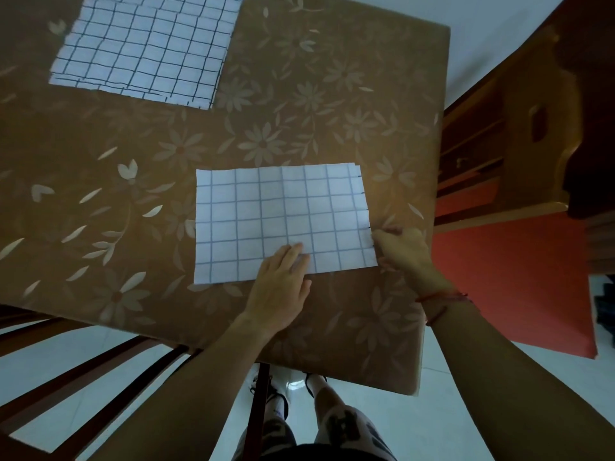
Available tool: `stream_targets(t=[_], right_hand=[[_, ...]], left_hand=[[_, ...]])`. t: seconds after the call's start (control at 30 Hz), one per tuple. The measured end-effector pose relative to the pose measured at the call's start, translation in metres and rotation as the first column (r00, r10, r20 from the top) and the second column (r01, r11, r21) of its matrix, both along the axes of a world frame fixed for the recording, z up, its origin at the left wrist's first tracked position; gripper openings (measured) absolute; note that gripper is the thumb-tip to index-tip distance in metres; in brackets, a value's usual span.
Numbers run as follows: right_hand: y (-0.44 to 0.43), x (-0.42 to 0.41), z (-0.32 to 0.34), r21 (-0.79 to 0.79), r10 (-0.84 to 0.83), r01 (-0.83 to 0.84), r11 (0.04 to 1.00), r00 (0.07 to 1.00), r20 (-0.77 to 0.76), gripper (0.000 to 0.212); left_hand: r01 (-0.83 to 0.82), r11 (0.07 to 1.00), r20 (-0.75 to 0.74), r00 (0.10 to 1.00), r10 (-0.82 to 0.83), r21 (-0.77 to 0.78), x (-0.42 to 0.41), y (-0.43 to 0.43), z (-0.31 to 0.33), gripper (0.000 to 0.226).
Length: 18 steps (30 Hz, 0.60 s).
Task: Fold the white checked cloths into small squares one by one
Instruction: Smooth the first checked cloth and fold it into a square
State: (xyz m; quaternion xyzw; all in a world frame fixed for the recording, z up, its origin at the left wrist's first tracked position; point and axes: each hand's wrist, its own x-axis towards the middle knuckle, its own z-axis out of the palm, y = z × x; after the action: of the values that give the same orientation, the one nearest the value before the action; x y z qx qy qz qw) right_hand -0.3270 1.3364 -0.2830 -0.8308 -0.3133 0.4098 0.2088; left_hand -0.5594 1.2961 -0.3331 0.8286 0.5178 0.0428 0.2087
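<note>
On the table point(316, 94), a stack of checked cloths point(146, 48) lies at the far left. Nearer, a folded cloth point(266, 211) lies flat. The left hand point(279, 291) presses its near edge with straight fingers, and the right hand point(402, 251) pinches its right edge.

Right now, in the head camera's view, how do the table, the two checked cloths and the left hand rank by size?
1. Table: by far the largest.
2. Near cloth and far cloth: they look alike. The far one lies further off and is cut by the frame, so I leave them unranked.
3. Left hand: smallest.
</note>
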Motion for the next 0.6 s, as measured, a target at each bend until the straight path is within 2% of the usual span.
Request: stream_targets(t=[0.13, 0.3, 0.47, 0.6], right_hand=[[0.005, 0.003, 0.003, -0.029, -0.101, 0.098, 0.995, 0.981, -0.166, 0.016], [0.011, 0.008, -0.004, -0.137, -0.133, 0.101, 0.985, 0.96, -0.247, 0.03], [0.016, 0.006, -0.008, -0.224, 0.0, -0.041, 0.974, 0.983, -0.183, 0.027], [0.013, 0.001, 0.002, -0.262, 0.025, -0.122, 0.957, 0.937, -0.347, 0.029]], left_hand=[[-0.014, 1.0, -0.008, 1.0, 0.014, -0.011, 0.0, 0.0, 0.0, 0.048], [-0.031, 0.999, -0.018, 0.999, 0.03, -0.029, 0.003, 0.001, 0.003, 0.05], [-0.042, 0.998, -0.032, 0.999, 0.041, -0.036, 0.005, 0.001, 0.004, 0.057], [-0.098, 0.995, -0.046, 0.994, 0.096, -0.021, 0.011, 0.0, 0.009, 0.068]])
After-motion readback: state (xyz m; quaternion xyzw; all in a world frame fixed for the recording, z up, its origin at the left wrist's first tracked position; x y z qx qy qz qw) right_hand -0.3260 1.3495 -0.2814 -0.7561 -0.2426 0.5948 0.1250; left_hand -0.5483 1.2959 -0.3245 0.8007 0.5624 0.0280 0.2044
